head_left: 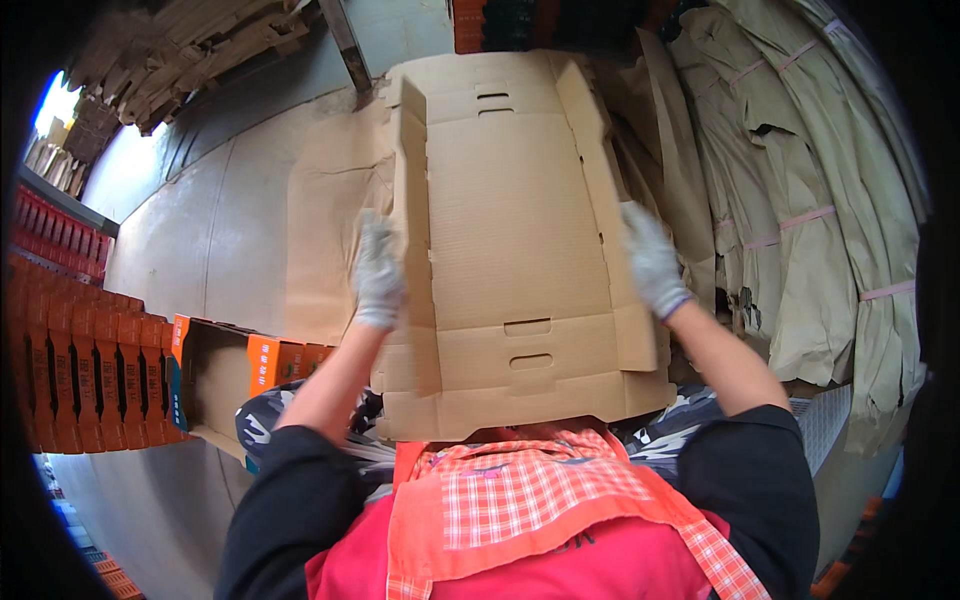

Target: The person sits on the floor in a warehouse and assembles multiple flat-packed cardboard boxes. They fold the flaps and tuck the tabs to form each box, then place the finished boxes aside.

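A brown cardboard box blank [510, 220] lies in front of me, its plain side up. Its long left and right walls are folded upward, while the end flaps with slots lie nearly flat. My left hand [379, 272], in a pale glove, is at the outer side of the left wall, fingers stretched away from me. At the outer side of the right wall is my right hand [652, 260], also gloved and slightly blurred, with its fingers extended. Both hands look flat against the cardboard rather than wrapped around it.
Brown paper sheets [335, 220] lie under the blank's left side. Folded orange cartons [95, 370] stand in a row at the left, beside an open orange box [215, 370]. Paper bundles tied with pink string [775, 200] line the right. Cardboard stacks [190, 50] rise at the far left.
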The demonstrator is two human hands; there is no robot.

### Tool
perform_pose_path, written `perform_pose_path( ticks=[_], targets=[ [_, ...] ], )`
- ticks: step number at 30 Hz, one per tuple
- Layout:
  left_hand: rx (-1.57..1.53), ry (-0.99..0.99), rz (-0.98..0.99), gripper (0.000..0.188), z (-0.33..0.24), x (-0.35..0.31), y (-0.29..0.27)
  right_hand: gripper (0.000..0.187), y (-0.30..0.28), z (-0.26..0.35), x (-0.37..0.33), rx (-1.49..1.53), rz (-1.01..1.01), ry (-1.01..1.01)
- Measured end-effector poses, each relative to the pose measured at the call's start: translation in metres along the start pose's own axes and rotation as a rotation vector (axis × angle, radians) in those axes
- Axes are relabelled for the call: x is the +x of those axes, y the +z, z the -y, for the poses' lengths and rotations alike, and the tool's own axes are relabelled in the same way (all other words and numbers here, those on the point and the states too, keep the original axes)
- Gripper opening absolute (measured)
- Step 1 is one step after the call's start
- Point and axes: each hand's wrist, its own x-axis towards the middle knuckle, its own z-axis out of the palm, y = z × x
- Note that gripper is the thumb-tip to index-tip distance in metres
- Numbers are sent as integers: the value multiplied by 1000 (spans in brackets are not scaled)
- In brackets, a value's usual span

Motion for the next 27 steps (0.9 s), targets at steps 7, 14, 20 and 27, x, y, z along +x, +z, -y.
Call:
perform_pose_path(
  ticks=[7,14,20,27],
  targets=[
    [904,856,1069,32,-50,-17,-73,26,-52,-8,-36,-782,746,-819],
    [816,575,279,31,-126,5,-27,30,-38,58,-5,-220,-252,-678],
    [1211,303,1050,31,-147,-108,-27,36,-44,108,-108,-367,821,-562],
    [435,-416,1576,64,-142,-117,-33,45,-20,121,-101,-498,1707,-110]
  ],
)
